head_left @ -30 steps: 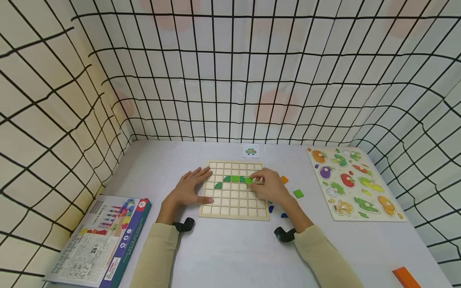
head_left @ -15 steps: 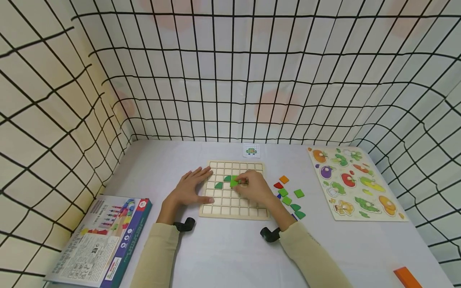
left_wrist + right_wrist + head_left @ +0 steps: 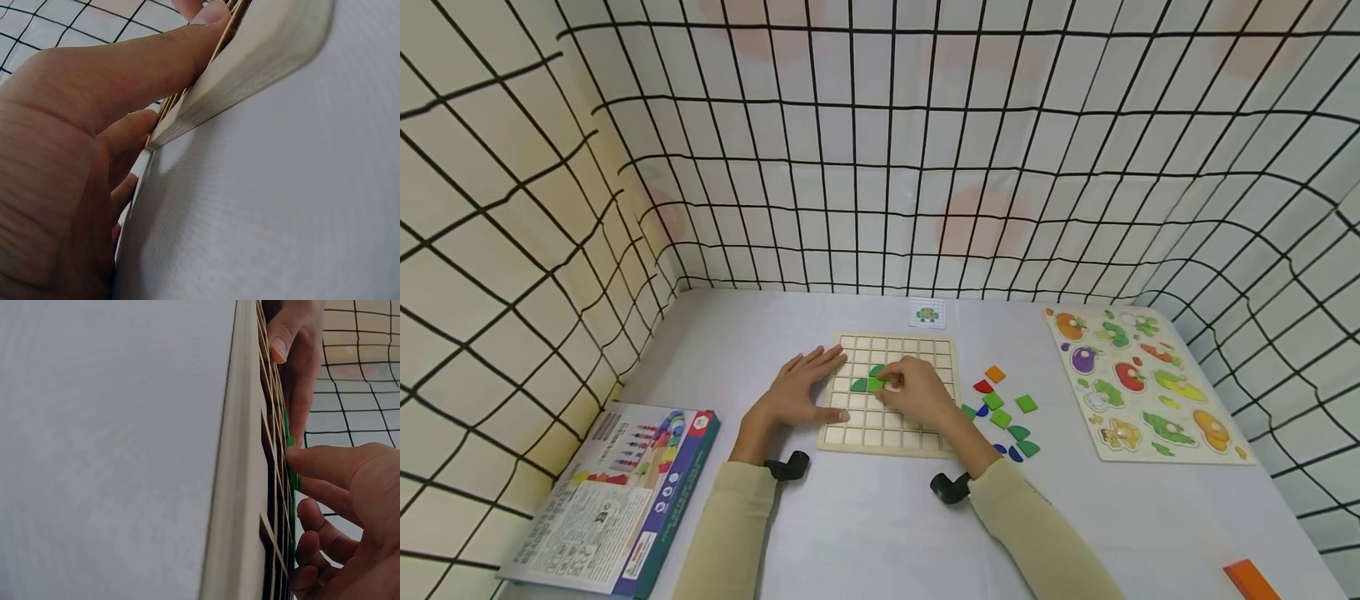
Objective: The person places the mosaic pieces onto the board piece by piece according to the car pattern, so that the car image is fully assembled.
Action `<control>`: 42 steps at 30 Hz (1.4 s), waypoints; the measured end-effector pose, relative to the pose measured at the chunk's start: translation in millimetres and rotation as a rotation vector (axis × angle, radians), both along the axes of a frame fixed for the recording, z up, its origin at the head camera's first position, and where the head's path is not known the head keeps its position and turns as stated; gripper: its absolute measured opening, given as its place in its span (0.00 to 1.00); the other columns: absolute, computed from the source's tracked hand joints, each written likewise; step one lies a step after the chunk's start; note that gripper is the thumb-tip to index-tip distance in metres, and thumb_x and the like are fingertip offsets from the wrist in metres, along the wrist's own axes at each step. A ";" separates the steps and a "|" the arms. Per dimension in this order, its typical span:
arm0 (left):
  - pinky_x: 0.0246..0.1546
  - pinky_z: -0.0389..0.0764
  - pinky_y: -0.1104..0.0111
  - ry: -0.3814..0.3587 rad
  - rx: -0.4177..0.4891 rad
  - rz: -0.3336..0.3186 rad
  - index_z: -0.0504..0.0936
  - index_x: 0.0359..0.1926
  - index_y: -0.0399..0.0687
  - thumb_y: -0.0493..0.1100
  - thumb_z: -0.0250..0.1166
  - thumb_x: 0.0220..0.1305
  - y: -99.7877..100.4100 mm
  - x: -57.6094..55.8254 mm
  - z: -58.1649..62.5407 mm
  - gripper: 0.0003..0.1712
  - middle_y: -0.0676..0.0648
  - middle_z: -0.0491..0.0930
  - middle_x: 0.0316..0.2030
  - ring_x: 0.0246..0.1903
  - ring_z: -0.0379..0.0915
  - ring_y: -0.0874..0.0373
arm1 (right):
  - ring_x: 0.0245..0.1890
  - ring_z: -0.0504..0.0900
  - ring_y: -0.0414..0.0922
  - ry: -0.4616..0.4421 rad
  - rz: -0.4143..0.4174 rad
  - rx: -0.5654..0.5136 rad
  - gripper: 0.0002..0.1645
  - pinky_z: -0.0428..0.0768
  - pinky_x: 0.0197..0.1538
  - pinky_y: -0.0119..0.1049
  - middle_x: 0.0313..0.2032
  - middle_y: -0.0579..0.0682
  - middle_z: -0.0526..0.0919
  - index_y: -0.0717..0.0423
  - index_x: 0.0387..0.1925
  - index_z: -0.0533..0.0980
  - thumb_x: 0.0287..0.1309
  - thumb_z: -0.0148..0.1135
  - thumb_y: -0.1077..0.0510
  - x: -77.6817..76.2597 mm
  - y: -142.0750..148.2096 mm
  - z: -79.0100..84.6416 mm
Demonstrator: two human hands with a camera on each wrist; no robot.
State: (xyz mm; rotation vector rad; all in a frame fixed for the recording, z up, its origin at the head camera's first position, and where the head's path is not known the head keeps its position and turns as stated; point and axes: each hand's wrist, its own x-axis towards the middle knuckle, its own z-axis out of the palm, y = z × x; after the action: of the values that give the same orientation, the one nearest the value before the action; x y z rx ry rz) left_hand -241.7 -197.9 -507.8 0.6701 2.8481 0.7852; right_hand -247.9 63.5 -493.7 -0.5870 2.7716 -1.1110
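A wooden grid board (image 3: 917,446) lies on the white table. My left hand (image 3: 801,387) rests with spread fingers along its left edge, thumb on the lower left cells; in the left wrist view the thumb (image 3: 156,69) lies over the board's rim. My right hand (image 3: 917,392) is over the middle of the grid. Its thumb and fingers pinch a light green square tile (image 3: 876,384), low at the grid beside a dark green quarter-round tile (image 3: 859,385). Another dark green tile (image 3: 877,370) sits just above. In the right wrist view the thumb touches the green tile (image 3: 292,464).
Right of the board lie loose tiles: green squares (image 3: 1026,403), an orange square (image 3: 995,373), a red piece (image 3: 983,387) and several others. A pattern card (image 3: 927,313) lies behind the board. A vegetable puzzle board (image 3: 1150,392) is at right, a box (image 3: 602,500) at left.
My right hand has moved left across the grid with the green square tile, down to the row of the left quarter-round tile. The loose tiles at right are uncovered. My left hand stays put.
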 end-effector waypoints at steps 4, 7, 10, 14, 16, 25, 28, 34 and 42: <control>0.80 0.44 0.41 -0.007 0.000 0.002 0.61 0.80 0.54 0.67 0.74 0.51 1.8 0.2 1.3 0.60 0.51 0.53 0.82 0.82 0.43 0.44 | 0.33 0.73 0.42 -0.002 -0.005 -0.003 0.14 0.74 0.36 0.35 0.32 0.44 0.78 0.50 0.47 0.88 0.60 0.74 0.53 -1.3 0.7 -3.1; 0.80 0.43 0.42 -0.008 -0.001 0.005 0.61 0.80 0.54 0.67 0.74 0.51 2.1 0.2 1.4 0.60 0.51 0.53 0.82 0.82 0.43 0.45 | 0.33 0.73 0.42 -0.003 -0.007 -0.010 0.13 0.73 0.36 0.35 0.32 0.44 0.78 0.51 0.47 0.88 0.60 0.74 0.54 -2.3 0.7 -4.1; 0.80 0.44 0.41 0.001 -0.003 0.007 0.61 0.80 0.53 0.67 0.74 0.51 1.6 0.0 0.6 0.60 0.50 0.53 0.82 0.82 0.44 0.44 | 0.33 0.73 0.42 0.001 -0.005 -0.016 0.13 0.73 0.36 0.34 0.31 0.44 0.78 0.51 0.46 0.88 0.59 0.75 0.54 -3.3 0.4 -4.3; 0.80 0.44 0.41 0.004 0.000 0.003 0.61 0.80 0.53 0.67 0.74 0.50 1.6 -0.3 0.4 0.60 0.50 0.53 0.81 0.82 0.44 0.44 | 0.33 0.73 0.42 -0.003 0.000 -0.033 0.13 0.73 0.36 0.34 0.31 0.44 0.78 0.51 0.47 0.88 0.59 0.75 0.55 -3.5 1.0 -3.8; 0.80 0.44 0.41 0.003 0.002 0.002 0.61 0.80 0.53 0.68 0.74 0.50 1.7 -0.8 0.2 0.60 0.50 0.53 0.81 0.82 0.44 0.44 | 0.33 0.73 0.42 -0.008 -0.001 -0.042 0.13 0.73 0.35 0.34 0.32 0.45 0.78 0.51 0.46 0.88 0.60 0.74 0.55 -3.1 2.0 -3.9; 0.80 0.44 0.41 -0.002 -0.005 0.005 0.60 0.80 0.54 0.68 0.74 0.50 2.1 -2.5 -1.1 0.60 0.51 0.53 0.82 0.82 0.43 0.44 | 0.32 0.73 0.43 -0.027 -0.020 -0.104 0.13 0.73 0.35 0.34 0.32 0.46 0.79 0.51 0.47 0.88 0.61 0.74 0.55 -0.9 8.5 -2.1; 0.80 0.45 0.41 -0.002 -0.009 0.009 0.61 0.80 0.53 0.68 0.74 0.50 2.2 -2.2 0.0 0.60 0.50 0.53 0.82 0.82 0.43 0.44 | 0.31 0.73 0.43 -0.035 -0.037 -0.130 0.13 0.73 0.35 0.34 0.32 0.46 0.80 0.52 0.47 0.87 0.61 0.74 0.55 -0.4 12.7 1.8; 0.80 0.44 0.42 -0.010 -0.013 0.016 0.60 0.80 0.53 0.68 0.74 0.50 3.0 -1.6 0.4 0.61 0.51 0.53 0.82 0.82 0.43 0.45 | 0.30 0.71 0.44 -0.012 -0.054 -0.127 0.15 0.70 0.33 0.33 0.32 0.47 0.80 0.53 0.49 0.87 0.62 0.74 0.53 -0.6 30.7 8.3; 0.80 0.43 0.43 -0.012 -0.023 0.012 0.59 0.81 0.54 0.68 0.74 0.51 2.4 -1.5 -1.1 0.61 0.52 0.52 0.82 0.82 0.42 0.45 | 0.33 0.69 0.45 0.012 -0.116 -0.114 0.16 0.67 0.33 0.34 0.34 0.50 0.79 0.54 0.49 0.86 0.61 0.74 0.53 1.6 62.5 12.9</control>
State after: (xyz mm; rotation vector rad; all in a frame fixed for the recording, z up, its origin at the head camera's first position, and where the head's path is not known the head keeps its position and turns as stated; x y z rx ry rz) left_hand -243.2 -195.4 -508.9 0.6436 2.8482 0.7547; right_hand -246.3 125.9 -480.8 -0.4497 2.7994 -1.2997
